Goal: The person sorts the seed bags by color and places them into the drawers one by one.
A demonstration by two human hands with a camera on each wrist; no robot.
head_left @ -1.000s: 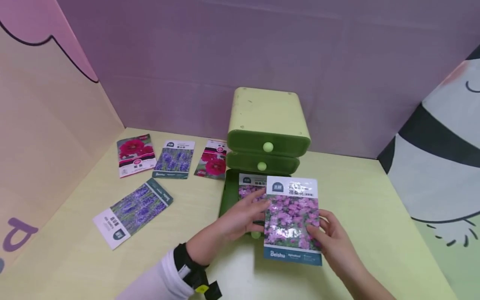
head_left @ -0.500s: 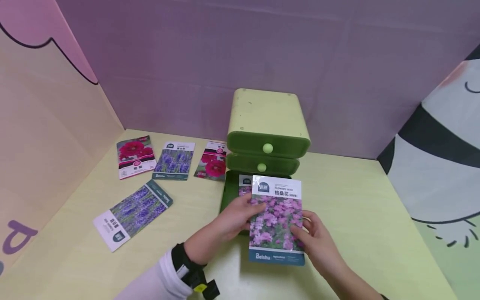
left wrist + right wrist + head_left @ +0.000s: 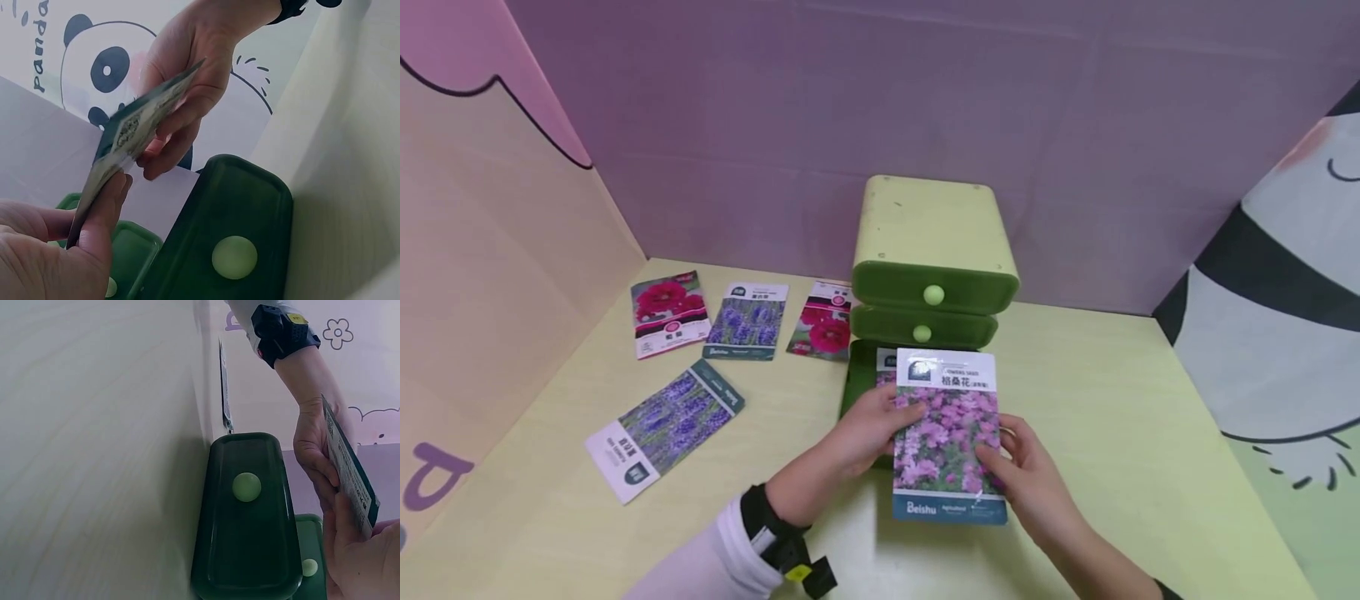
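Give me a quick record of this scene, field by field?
Held: glossy pink-flower seed packet, above the open bottom drawer
Left hand: pinches the packet's left edge
Right hand: grips its right edge
Drawer contents: another pink-flower packet
Cabinet: small green plastic three-drawer chest
Table: four flat seed packets at left

The pink-flower seed packet (image 3: 948,437) held between the left hand (image 3: 868,429) and the right hand (image 3: 1026,471) reads "Beishu" on its teal bottom band and "格桑花" on its white top. Beyond the right hand, the panda wall panel (image 3: 75,56) shows "Panda". Print on the other packets is too small to read.
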